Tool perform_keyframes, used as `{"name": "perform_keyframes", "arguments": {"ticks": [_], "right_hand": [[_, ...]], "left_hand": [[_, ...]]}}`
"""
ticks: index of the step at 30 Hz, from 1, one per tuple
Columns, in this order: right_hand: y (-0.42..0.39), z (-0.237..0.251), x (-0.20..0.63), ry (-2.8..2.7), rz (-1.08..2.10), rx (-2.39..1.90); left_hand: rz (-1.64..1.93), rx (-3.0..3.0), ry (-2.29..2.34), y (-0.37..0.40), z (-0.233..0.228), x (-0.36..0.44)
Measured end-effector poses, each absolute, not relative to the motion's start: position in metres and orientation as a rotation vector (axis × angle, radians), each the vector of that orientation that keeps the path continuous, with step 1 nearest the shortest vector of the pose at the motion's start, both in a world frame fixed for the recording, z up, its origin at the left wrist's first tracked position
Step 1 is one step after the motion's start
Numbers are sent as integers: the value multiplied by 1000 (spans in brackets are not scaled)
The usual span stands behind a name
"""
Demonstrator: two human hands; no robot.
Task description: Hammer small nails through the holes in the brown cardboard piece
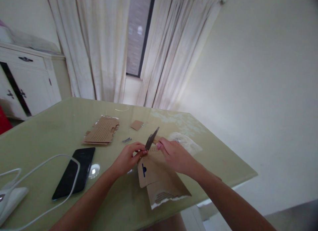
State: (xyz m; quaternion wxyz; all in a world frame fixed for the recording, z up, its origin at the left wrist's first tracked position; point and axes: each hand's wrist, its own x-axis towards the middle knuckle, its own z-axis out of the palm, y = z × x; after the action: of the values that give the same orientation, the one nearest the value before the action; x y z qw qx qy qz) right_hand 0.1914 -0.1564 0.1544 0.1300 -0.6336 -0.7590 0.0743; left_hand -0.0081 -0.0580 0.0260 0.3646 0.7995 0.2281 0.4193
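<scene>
Two hands pinching one cardboard piece point(156, 176), left hand point(128, 158), right hand point(175, 155), one knife point(151, 139), one phone point(74, 173)

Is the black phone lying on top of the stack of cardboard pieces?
No, the black phone lies flat on the green table, apart from the cardboard stack farther back.

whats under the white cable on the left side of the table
The white cable loops over the top corner of the black phone, which lies flat on the green table. Elsewhere bare table shows beneath it. Nothing can be seen of what lies under the phone.
</scene>
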Motion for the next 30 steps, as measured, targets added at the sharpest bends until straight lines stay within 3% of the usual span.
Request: {"name": "perform_keyframes", "arguments": {"ticks": [30], "right_hand": [[-160, 120, 198, -2013, 308, -1800]], "left_hand": [[941, 1807, 617, -57, 20, -9]]}}
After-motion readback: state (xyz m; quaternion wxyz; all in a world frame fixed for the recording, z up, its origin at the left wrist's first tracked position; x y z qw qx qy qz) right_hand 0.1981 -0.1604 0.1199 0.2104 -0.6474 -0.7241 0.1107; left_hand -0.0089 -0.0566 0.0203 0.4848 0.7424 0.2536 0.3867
